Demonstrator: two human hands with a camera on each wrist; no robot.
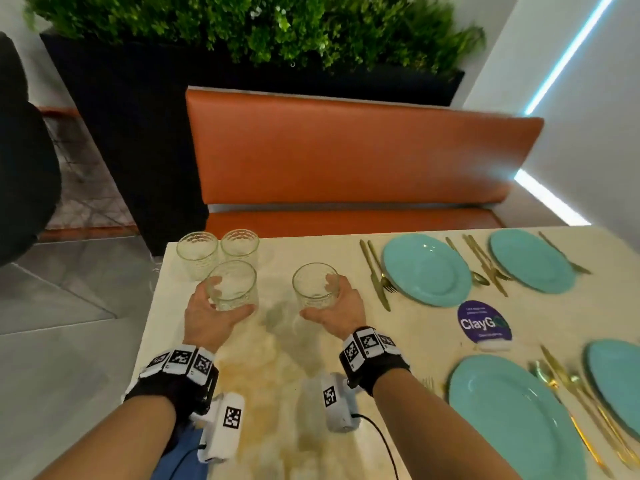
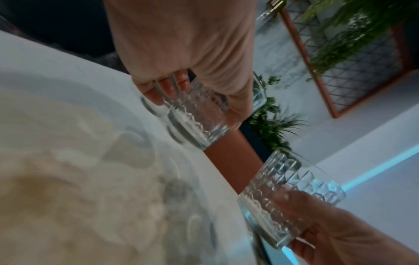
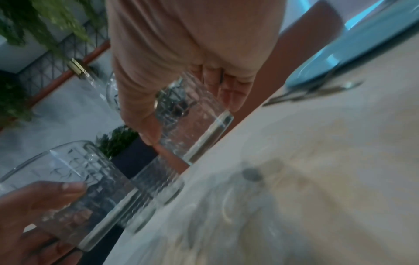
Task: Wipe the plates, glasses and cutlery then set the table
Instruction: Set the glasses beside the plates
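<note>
Two patterned clear glasses are in my hands over the left part of the cream table. My left hand grips the left glass, thumb in front and fingers behind; the left wrist view shows the same left hand round this glass. My right hand grips the right glass, which the right wrist view also shows. I cannot tell whether either base touches the table. Two more glasses stand at the far left corner.
Several teal plates lie to the right, with gold cutlery beside them. A round purple sign stands between them. An orange bench runs behind the table. A blue cloth lies under my left forearm.
</note>
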